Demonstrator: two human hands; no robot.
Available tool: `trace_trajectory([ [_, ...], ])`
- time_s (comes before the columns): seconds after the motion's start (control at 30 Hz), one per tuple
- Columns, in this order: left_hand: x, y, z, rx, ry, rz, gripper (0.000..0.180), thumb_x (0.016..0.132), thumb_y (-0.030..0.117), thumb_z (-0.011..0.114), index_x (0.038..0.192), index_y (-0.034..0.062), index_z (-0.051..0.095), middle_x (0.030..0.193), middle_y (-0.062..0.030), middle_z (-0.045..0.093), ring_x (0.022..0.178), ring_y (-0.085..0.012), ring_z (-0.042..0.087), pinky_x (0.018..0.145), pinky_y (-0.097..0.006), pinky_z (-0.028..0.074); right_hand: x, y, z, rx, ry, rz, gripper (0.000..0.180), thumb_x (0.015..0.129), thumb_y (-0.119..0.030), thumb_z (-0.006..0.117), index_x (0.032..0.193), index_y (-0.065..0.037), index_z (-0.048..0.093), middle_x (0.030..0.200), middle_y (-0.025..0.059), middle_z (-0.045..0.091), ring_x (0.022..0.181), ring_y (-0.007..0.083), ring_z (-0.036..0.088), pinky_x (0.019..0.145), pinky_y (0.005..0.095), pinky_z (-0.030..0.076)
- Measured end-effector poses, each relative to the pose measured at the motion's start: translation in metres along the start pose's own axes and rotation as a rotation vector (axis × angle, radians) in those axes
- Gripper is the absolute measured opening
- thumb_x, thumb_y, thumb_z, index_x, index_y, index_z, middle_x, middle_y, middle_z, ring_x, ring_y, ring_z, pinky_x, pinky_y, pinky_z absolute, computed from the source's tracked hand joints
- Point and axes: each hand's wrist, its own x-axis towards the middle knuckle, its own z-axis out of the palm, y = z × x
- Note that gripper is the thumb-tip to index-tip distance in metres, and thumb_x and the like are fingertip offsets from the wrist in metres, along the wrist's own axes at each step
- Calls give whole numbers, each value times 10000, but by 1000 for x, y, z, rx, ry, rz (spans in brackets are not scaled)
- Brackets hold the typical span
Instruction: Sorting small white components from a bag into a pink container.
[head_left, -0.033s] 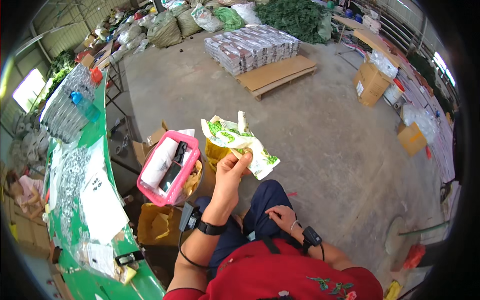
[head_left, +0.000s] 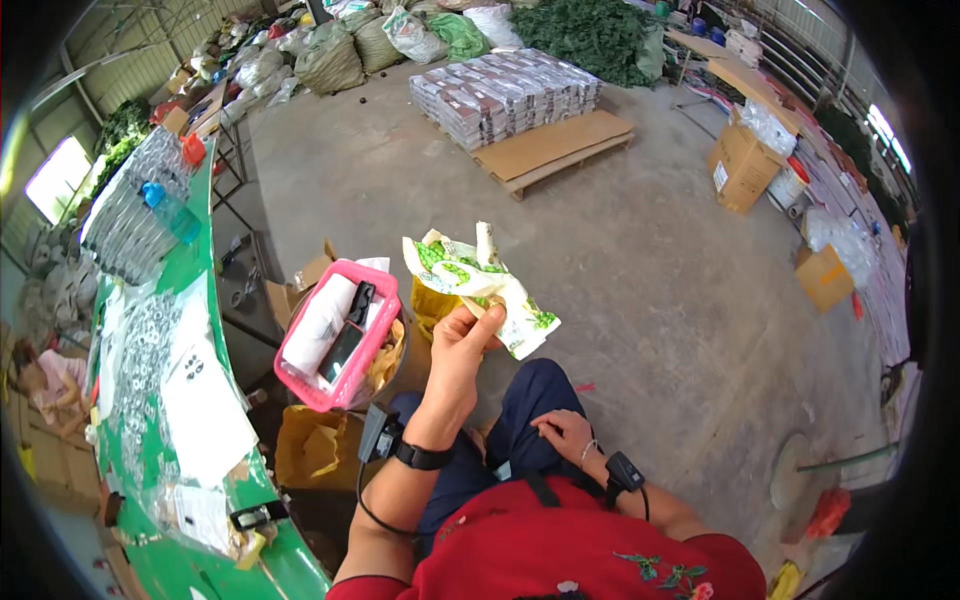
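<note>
My left hand (head_left: 458, 355) is raised in front of me, thumb and fingers closed on a crumpled white plastic wrapper (head_left: 518, 318) with green print. The wrapper's upper part folds up and away from the fingers. Low on my thigh lies my right hand (head_left: 566, 437), holding nothing, its fingers loosely stretched out. Left of the wrapper is a pink plastic basket (head_left: 298, 388). Inside it are a white roll-like bundle (head_left: 322, 322) and a black flat object (head_left: 345, 350). The basket sits over a bin holding brown scraps (head_left: 386, 362).
Along the left runs a green table (head_left: 200, 255) with clear plastic packs, white sheets and a blue bottle (head_left: 170, 212). Wrapped stacks (head_left: 505, 95) stand on a pallet ahead. A cardboard box (head_left: 742, 165) is at right. A yellow bag (head_left: 310, 450) stands near my left knee.
</note>
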Motion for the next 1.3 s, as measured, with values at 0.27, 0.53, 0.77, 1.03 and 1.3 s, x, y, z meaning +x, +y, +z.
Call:
trace_trajectory([
  [0.27, -5, -5, -8, 41, 7, 88, 147, 920, 139, 679, 1019, 31, 691, 919, -5, 696, 781, -60, 615, 722, -223, 480, 0, -3, 0, -13, 15, -19, 127, 881, -165, 620, 915, -115, 732, 746, 30, 673, 710, 213, 623, 658, 342, 477],
  [0.53, -20, 6, 1, -3, 100, 162, 83, 887, 71, 694, 940, 10, 711, 871, 21, 683, 769, -80, 592, 738, -237, 461, -1, 1, 2, -25, 1, 4, 134, 887, -175, 613, 913, -120, 733, 740, 41, 665, 695, 225, 619, 653, 352, 468],
  [0.77, -46, 19, -15, 188, 17, 281, 118, 875, 100, 642, 949, 15, 675, 1031, -48, 653, 900, -133, 625, 805, -283, 489, -1, 3, 5, -18, 32, -30, 136, 887, -179, 619, 912, -119, 738, 731, 41, 658, 687, 221, 615, 650, 348, 467],
  [1.03, -41, 95, 35, 591, -407, 1017, 204, 819, 247, 729, 885, 58, 689, 864, -84, 595, 774, -213, 592, 672, -310, 486, -5, 5, 2, -115, 89, -40, 114, 875, -189, 632, 890, -120, 722, 743, 39, 656, 706, 233, 615, 650, 354, 465],
  [1.3, -41, 97, 38, 373, -705, 1196, 149, 830, 167, 723, 887, 29, 714, 888, -104, 610, 780, -211, 603, 634, -281, 512, -4, 5, 5, -64, 40, -28, 116, 884, -201, 618, 908, -144, 716, 735, -3, 672, 748, 206, 639, 707, 358, 475],
])
